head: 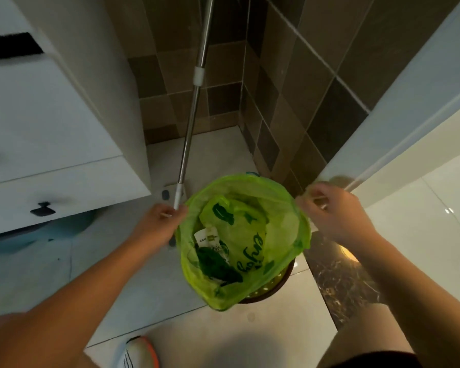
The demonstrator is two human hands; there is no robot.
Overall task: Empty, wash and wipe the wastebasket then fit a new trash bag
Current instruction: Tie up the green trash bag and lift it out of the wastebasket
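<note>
A bright green trash bag [276, 208] stands open in the middle of the view. Inside it lie a crumpled green printed bag, a white wrapper and dark green scraps. My left hand [160, 221] pinches the bag's rim on its left side. My right hand [332, 211] pinches the rim on its right side, stretching the mouth wide. Below the bag, the brown rim and yellow perforated wall of the wastebasket [274, 286] show at the lower right; the rest of it is hidden by the bag.
A mop with a metal pole [194, 102] leans into the tiled corner behind the bag. A white cabinet [51, 128] with a dark knob stands at the left, a white door frame [409, 107] at the right. My shoe [138, 351] is at the bottom.
</note>
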